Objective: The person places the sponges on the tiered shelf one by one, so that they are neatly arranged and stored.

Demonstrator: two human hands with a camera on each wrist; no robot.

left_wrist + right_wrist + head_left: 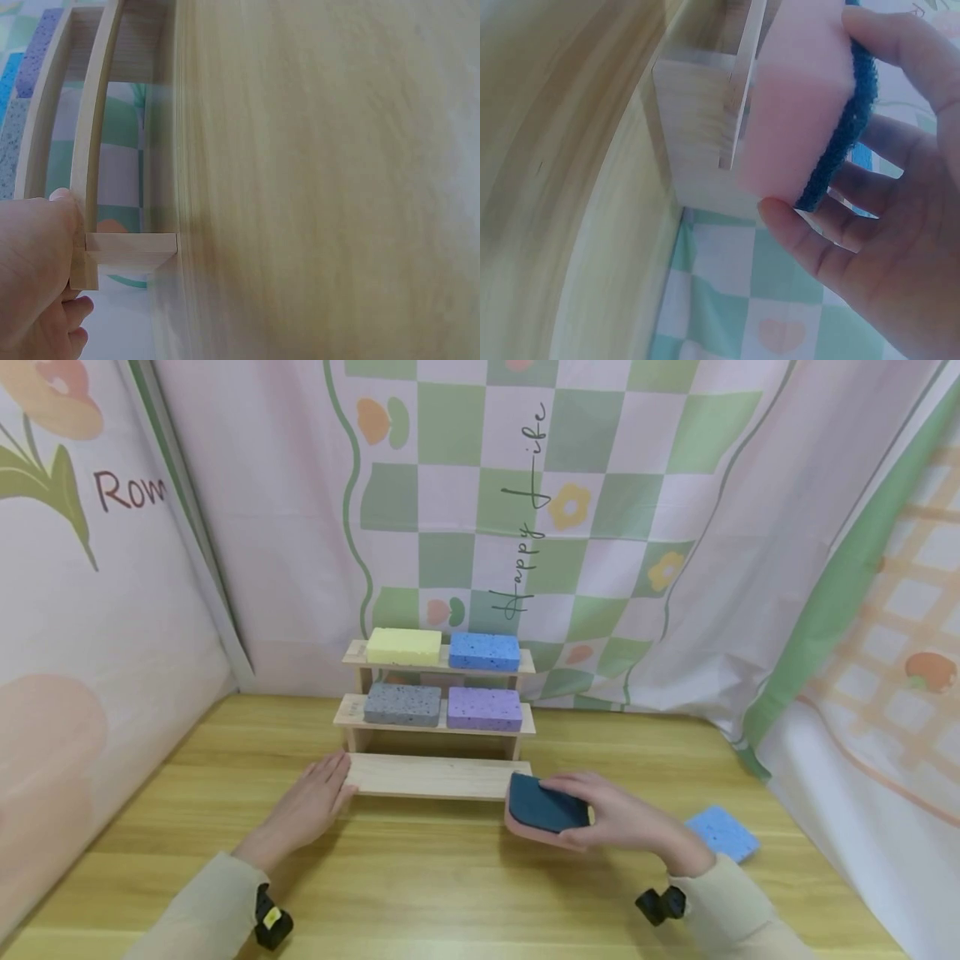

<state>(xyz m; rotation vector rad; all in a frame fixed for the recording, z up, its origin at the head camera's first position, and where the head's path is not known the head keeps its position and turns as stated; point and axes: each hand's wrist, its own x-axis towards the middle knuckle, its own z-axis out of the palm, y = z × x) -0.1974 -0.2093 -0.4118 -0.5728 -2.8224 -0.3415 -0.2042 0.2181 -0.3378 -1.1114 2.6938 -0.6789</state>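
Observation:
My right hand grips a pink sponge with a dark blue-green scouring pad on its upper face. The sponge is at the right end of the lowest board of a three-step wooden rack; whether it touches the board I cannot tell. My left hand holds the left end of that same board, thumb on one face and fingers curled beneath in the left wrist view. On the middle step lie a grey sponge and a purple sponge. A yellow sponge and a blue sponge occupy the top step.
Another blue sponge lies on the wooden table to the right, partly behind my right forearm. Checked fabric hangs right behind the rack, and printed cloth encloses the left side.

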